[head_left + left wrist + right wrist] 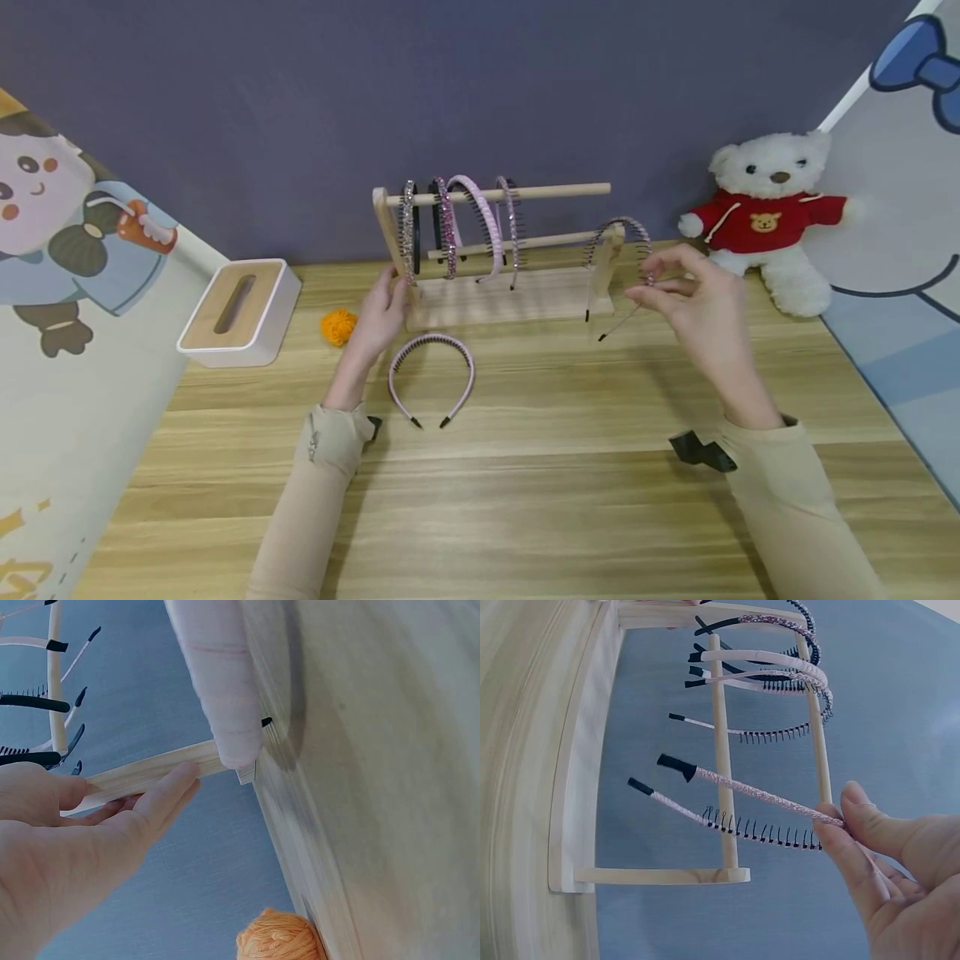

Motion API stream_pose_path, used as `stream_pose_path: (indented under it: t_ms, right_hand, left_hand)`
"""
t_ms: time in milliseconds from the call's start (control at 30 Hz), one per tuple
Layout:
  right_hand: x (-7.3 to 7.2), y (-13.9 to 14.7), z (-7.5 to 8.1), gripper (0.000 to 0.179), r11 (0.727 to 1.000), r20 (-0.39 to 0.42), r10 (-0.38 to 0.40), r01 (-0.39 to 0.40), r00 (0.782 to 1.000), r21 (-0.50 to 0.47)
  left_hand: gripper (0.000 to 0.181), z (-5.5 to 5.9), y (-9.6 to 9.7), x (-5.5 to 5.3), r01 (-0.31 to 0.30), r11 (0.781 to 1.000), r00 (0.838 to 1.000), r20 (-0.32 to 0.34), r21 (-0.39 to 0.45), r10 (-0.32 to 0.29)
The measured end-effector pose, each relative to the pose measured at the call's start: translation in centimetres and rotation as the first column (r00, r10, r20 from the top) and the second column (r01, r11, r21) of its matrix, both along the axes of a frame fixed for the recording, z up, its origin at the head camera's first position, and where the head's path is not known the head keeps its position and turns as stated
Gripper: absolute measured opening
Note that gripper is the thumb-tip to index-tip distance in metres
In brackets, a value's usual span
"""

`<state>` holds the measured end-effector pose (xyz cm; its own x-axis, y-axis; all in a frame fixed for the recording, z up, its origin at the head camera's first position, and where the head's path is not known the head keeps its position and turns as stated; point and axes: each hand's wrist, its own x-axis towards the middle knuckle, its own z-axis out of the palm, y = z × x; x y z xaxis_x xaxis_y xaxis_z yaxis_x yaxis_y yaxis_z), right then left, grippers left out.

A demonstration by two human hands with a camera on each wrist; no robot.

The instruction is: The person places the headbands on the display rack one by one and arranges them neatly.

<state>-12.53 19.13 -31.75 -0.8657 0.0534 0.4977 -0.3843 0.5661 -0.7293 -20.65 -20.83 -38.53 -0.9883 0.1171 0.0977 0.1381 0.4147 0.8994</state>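
Observation:
My right hand [701,304] pinches a thin, glittery pink headband [765,796] with a row of comb teeth between thumb and fingers. The headband arches at the right end of the wooden rack [495,304], its dark tips pointing down, and overlaps the lower rod and short right post. With my left hand [381,312] I hold the rack's left upright [150,771], thumb on one side and fingers on the other. Several headbands, among them a plain pink one [480,212] and jewelled ones, hang on the rods toward the left. Another pink toothed headband [393,375] lies on the table in front.
An orange yarn ball [338,327] sits beside my left hand. Left of it stands a white tissue box [247,354] with a wooden lid. At the right back, a white teddy bear [772,221] in a red top leans near the wall.

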Motion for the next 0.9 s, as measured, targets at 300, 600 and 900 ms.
stream_pose_path:
  t_ms: [300,600,900]
  right_hand:
    - [0.3,0.1,0.5,0.031,1.0,-0.072,-0.01,0.009,0.997,-0.018]
    - [0.3,0.1,0.9,0.029,0.999,-0.142,-0.04,0.037,0.989,-0.022]
    - [0.1,0.0,1.4,0.029,0.999,-0.152,-0.039,0.034,0.988,-0.038]
  left_hand:
    - [0.045,0.0,-0.1,0.1,0.002,1.0,1.0,-0.001,0.003,-0.002]
    - [0.047,-0.1,-0.1,0.0,0.002,1.0,1.0,0.011,0.013,-0.003]
    - [0.047,0.0,-0.1,0.0,-0.007,1.0,1.0,0.009,0.012,0.007]
